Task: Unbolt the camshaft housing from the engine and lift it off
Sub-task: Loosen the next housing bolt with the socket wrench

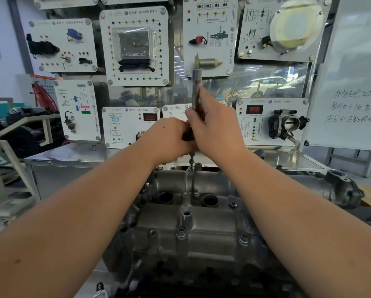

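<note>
Both arms reach forward over the camshaft housing (193, 224) still seated on the engine, left hand (169, 138) and right hand (216, 127) curled together around an upright socket wrench (195, 89) above its far edge.

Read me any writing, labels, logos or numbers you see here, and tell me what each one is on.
Handwritten Chinese characters in three lines on the white board at right: too blurred to quote reliably.
Round VW-style logo with a Chinese heading on each white wall-mounted training panel: heading text too small to read.
Red digital displays on the lower panels: no digits legible.
Grey metal camshaft housing and the steel socket extension tool: no markings visible.
</note>
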Tool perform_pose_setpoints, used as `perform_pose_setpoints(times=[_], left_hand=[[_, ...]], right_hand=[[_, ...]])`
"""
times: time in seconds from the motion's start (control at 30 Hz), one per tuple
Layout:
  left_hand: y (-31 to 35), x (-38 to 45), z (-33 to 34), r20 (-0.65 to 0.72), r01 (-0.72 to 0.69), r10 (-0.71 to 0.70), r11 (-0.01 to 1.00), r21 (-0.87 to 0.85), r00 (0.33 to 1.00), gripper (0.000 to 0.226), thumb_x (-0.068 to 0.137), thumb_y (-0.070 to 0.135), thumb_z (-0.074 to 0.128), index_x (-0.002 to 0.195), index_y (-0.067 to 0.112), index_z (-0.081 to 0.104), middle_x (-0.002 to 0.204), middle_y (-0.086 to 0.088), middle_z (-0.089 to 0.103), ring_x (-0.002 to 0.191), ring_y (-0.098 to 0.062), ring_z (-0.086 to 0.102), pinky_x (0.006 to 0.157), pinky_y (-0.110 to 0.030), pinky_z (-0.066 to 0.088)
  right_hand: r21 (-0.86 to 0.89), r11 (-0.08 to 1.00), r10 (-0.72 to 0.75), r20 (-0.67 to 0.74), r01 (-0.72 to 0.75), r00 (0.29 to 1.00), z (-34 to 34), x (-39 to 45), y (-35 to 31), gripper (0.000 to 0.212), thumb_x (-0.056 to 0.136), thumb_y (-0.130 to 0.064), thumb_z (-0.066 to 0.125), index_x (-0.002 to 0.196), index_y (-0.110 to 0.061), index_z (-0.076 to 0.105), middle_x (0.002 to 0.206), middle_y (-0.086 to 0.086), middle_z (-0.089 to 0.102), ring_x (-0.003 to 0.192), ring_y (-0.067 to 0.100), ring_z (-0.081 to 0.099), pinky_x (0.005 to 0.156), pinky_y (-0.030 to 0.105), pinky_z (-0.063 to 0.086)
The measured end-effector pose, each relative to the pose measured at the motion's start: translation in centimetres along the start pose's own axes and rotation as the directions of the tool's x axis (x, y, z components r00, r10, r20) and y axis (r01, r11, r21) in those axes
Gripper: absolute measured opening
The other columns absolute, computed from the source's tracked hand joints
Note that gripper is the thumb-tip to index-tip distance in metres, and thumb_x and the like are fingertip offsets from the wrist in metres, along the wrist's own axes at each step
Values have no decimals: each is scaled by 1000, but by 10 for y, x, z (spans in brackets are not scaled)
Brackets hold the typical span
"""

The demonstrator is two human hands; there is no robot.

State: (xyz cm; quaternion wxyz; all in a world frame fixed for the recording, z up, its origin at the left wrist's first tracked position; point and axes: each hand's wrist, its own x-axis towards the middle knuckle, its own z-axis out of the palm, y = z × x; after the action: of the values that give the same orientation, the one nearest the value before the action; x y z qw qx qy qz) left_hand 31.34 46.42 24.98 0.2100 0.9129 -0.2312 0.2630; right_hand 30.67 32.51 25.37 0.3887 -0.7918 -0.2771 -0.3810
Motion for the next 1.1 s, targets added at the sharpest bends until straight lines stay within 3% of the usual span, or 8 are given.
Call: perform_pose_setpoints(times=[0.2,0.3,0.43,0.53,0.67,0.73,0.9,1.1], left_hand=[[3,-2,-5,70,-2,7,997,-78,998,59,88,13,66,56,62,60,46,25,56,43,7,52,44,-6,36],[3,-1,-6,71,-2,8,996,-84,997,56,89,16,68,57,62,60,50,25,59,45,6,55,43,-7,38],[1,-1,-6,34,33,-29,994,-108,999,37,82,30,73,57,55,63,58,22,64,54,1,60,47,-9,41],[1,-2,-5,40,36,-31,990,-139,999,38,83,28,72,56,54,63,53,20,61,48,2,56,46,-8,39],[0,-3,-5,67,23,-15,993,-116,998,46,90,19,66,62,55,65,56,20,64,48,1,58,46,-9,40],[-4,-1,-4,69,41,-33,992,-118,997,27,89,21,68,67,36,70,63,9,68,56,-10,62,48,-13,44],[-7,3,0,37,74,-70,991,-108,997,14,81,36,73,78,22,73,73,2,72,70,-12,66,54,-16,50],[-5,-1,-4,53,31,-23,987,-160,998,32,89,20,68,74,48,69,73,15,71,65,0,64,54,-8,45]], right_hand=[[13,999,38,74,-39,997,0,-1,-1,56,106,-22,46,158,-20,25,82,8,68,76,24,65,73,41,54],[26,998,52,50,-53,997,1,-2,1,65,105,-26,50,160,-23,16,87,6,70,80,22,67,78,42,56],[-14,999,40,13,-40,999,2,-2,0,38,99,-31,61,134,-19,54,90,-1,68,84,19,64,73,32,49],[-15,996,83,7,-83,997,3,1,0,14,102,-24,54,109,-11,53,72,-2,56,70,20,55,60,33,38],[12,997,80,71,-81,994,1,-2,-2,60,106,-22,46,159,-21,18,86,10,68,79,25,66,72,40,54],[-9,999,45,67,-45,997,2,-4,-2,65,105,-24,48,161,-23,14,90,10,70,80,25,68,77,43,57],[-7,999,38,-25,-38,999,0,0,1,51,101,-23,58,149,-20,43,94,-2,67,84,20,63,78,33,52],[2,1000,19,49,-19,999,3,-2,-3,64,104,-21,49,160,-24,18,88,6,69,77,25,66,76,44,56]])
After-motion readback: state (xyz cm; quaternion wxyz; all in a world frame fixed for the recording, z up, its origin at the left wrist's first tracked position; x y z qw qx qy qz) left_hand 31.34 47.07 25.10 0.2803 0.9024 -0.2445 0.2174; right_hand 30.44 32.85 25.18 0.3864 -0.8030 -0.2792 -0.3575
